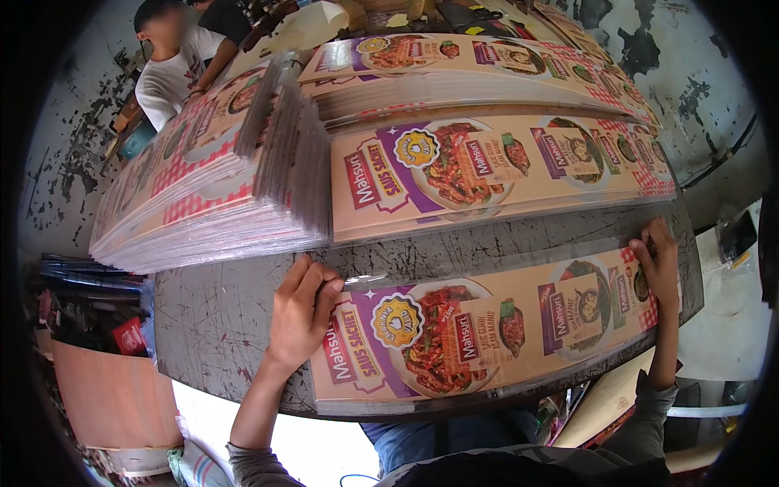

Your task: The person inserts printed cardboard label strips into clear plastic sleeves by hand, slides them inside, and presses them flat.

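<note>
A long printed food banner point(438, 349) in a clear plastic sleeve lies along the near edge of the table. It shows noodle dishes and "Mahsuri Saus Sachet" lettering. My left hand point(302, 312) is closed at its upper left corner, thumb and fingers pinching the clear sleeve. At the upper right corner my right hand point(656, 258) also grips the sleeve, its fingers bent over the edge. A strip of clear plastic stretches between the hands above the printed part. Just beyond lies a low stack of matching sleeved banners point(507, 166).
A tall, leaning stack of sleeved banners point(195, 178) stands at the left. Another stack point(479, 85) lies at the back. The scratched dark table point(219, 316) has a curved-looking near edge. A person in a white shirt point(174, 77) is at the far left.
</note>
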### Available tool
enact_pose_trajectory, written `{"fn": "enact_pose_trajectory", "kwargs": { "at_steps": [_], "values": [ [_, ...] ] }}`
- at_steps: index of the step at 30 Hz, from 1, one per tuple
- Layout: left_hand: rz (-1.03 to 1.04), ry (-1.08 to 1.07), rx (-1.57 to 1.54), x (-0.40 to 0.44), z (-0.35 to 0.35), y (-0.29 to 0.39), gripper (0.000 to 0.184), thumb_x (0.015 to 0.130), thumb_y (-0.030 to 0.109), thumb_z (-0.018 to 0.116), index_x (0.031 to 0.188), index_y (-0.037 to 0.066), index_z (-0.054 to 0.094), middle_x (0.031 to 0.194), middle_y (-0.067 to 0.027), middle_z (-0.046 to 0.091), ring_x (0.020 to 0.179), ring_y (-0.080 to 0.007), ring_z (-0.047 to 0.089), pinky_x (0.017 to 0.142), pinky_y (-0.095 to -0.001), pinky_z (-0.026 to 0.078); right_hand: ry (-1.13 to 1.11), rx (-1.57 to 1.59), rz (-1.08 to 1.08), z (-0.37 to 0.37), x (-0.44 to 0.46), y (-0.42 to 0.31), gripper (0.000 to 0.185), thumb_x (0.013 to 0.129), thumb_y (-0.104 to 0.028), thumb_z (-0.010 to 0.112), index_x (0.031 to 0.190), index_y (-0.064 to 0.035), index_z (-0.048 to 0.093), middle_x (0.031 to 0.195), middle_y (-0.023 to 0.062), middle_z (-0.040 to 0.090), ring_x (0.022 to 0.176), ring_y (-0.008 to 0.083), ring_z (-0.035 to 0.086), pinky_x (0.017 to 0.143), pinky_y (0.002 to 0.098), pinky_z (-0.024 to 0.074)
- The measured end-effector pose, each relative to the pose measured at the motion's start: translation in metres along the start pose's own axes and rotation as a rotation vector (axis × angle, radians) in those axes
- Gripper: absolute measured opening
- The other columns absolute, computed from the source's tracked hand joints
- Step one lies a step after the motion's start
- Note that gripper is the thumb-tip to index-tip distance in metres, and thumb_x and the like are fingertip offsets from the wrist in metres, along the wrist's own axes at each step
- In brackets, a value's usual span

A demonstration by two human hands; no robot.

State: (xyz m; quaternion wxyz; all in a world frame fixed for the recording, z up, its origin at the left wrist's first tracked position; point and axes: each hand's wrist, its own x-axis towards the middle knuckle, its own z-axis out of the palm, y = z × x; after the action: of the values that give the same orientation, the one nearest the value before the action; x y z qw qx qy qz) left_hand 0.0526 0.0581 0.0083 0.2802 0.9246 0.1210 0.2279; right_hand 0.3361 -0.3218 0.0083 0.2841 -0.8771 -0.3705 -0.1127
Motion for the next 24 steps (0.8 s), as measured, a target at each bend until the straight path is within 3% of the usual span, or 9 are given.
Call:
{"fn": "enact_pose_trajectory", "kwargs": {
  "at_steps": [24],
  "values": [
    [0.008,0.031,-0.005,0.0002,0.0001,0.0036,0.004,0.08,-0.001,0.058,0.079,-0.002,0.055,0.072,-0.0129,0.05,0.059,-0.0278,0.052,0.053,-0.0351,0.042,0.01,-0.018,-0.058,-0.0002,0.0005,0.0025,0.029,0.077,-0.015,0.064,0.072,0.0013,0.04,0.068,0.011,0.034,0.06,0.0248,0.036,0.053,0.0337,0.0295]
  ]
}}
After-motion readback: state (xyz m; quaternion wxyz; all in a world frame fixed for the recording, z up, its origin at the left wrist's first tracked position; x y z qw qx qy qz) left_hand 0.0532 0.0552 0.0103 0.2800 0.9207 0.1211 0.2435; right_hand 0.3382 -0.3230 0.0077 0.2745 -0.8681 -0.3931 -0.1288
